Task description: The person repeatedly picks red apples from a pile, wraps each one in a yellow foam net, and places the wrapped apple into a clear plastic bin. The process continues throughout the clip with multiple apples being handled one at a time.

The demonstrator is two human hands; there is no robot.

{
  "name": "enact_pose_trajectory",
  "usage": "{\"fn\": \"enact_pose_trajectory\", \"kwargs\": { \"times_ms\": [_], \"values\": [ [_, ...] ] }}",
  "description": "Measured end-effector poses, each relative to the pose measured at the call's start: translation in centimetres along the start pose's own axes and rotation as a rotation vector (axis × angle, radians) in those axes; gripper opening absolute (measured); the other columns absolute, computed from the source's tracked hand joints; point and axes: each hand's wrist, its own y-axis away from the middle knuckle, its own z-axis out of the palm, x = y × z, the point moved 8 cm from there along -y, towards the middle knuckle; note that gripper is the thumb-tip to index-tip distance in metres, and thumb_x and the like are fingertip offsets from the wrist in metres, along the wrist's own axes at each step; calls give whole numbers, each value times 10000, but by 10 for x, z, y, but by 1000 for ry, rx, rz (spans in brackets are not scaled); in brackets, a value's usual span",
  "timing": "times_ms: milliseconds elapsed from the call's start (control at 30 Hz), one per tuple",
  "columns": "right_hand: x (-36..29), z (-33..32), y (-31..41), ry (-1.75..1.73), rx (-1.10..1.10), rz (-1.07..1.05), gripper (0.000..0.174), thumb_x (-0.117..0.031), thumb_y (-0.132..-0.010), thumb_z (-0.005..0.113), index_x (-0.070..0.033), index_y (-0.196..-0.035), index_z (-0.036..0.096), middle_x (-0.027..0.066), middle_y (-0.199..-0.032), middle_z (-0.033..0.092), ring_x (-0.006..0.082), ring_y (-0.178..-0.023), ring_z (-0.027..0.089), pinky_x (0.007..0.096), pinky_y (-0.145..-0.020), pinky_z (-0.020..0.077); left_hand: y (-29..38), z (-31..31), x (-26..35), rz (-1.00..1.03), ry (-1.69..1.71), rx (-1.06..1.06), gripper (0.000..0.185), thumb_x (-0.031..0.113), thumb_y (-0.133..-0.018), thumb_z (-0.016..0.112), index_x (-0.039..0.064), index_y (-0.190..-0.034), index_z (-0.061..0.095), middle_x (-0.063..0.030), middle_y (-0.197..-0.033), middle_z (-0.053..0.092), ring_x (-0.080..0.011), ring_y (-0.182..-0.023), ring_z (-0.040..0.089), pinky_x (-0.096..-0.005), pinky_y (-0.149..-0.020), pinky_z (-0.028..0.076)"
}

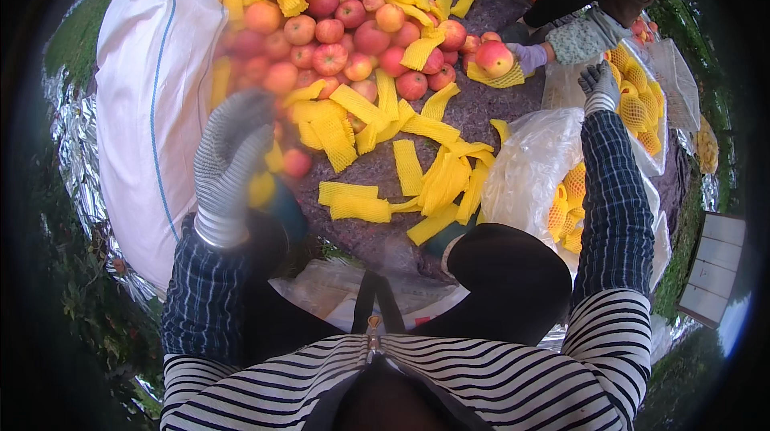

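Observation:
My left hand point(234, 157), in a grey knit glove, is raised beside the apple heap, blurred, with its thumb apart from the fingers. I see nothing in it. My right hand point(600, 85), gloved alike, is at the near-left rim of a lined box point(660, 130) of apples in yellow foam nets point(634, 103). Its fingers look apart and no object shows in them; the palm side is hidden. Bare red apples point(329, 58) lie heaped ahead of me. Flat yellow foam net sleeves point(445, 181) are scattered over and in front of the heap.
Another person's purple-gloved hand point(529, 59) holds a red apple point(494, 59) over a yellow foam net. A clear-plastic-lined container point(520, 166) of netted apples stands by my right forearm. A large white woven sack point(135, 100) lies along the left. Grey felt matting point(361, 238) covers the ground.

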Motion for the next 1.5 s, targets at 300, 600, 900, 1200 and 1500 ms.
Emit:
{"fn": "enact_pose_trajectory", "kwargs": {
  "times_ms": [300,600,900,1200,1500],
  "values": [
    [243,267,246,1286,-982,-385,756,-474,-685,597,-24,-1236,341,221,-1194,426,319,-1059,469,365,-876,390,-5,-6,12,-17,5,40,465,43,-772,527,-44,-1199,365,-199,-1132,495,-243,-1042,505,-320,-897,394],
    [334,211,310,1495,-1150,36,529,-301,-764,515,-16,-1190,384,257,-1096,495,350,-1032,489,382,-887,374,-5,-38,27,69,123,70,459,33,-765,533,-50,-1187,372,-198,-1139,487,-255,-1052,498,-320,-892,398],
    [122,200,380,509,-1437,379,355,-132,-783,529,-3,-1109,468,83,-941,572,158,-810,559,266,-734,451,-11,-14,5,330,-574,-140,521,188,-732,650,20,-1175,433,-105,-1139,497,-175,-1015,495,-278,-844,418],
    [31,151,464,-159,-1275,676,442,-296,-866,436,22,-1172,415,129,-1079,526,222,-952,535,308,-835,433,6,26,-39,13,-237,-334,223,138,-765,610,1,-934,560,-18,-765,579,-117,-642,523,-228,-615,449],
    [43,154,434,497,-980,-93,280,-204,-837,533,32,-988,547,93,-888,584,139,-827,537,236,-766,425,46,79,-109,-570,808,-536,219,148,-839,490,10,-1003,532,-81,-891,589,-167,-782,577,-260,-652,476]
  ]
}}
